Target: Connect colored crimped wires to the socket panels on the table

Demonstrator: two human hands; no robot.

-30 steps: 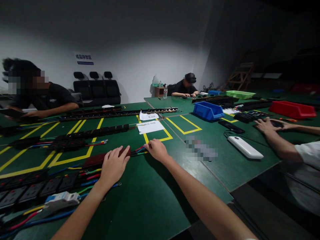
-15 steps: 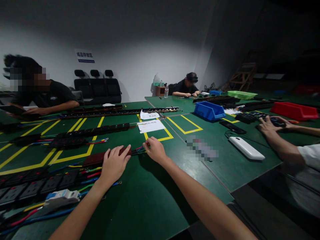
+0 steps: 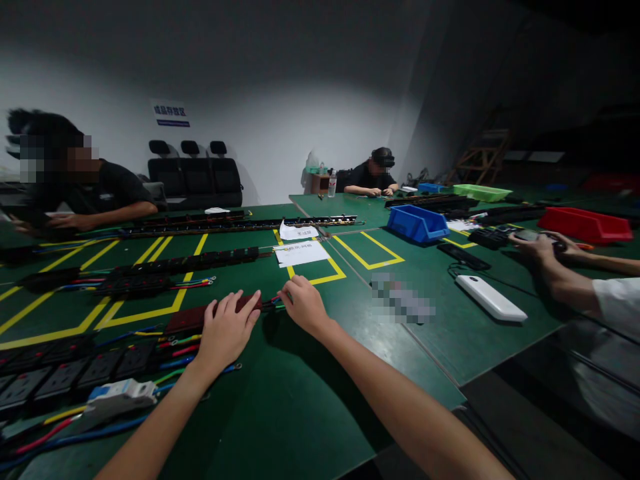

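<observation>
My left hand lies flat, fingers stretched, on the right end of a dark red socket strip on the green table. Coloured wires come out of that end of the strip. My right hand is curled over these wires, fingers closed round them. Black socket modules with red, blue and yellow-green leads lie to the left of my left arm, and a white and blue breaker rests beside it.
Long black socket strips and yellow floor-tape boxes cross the table. Paper sheets, a blue bin, a white box, red bin and green tray lie right. Other people work at the left, back and right.
My right hand has slid a little to the left along the wires, toward the strip's end. My left hand stays on the strip. The person at the right lifted a small black part.
</observation>
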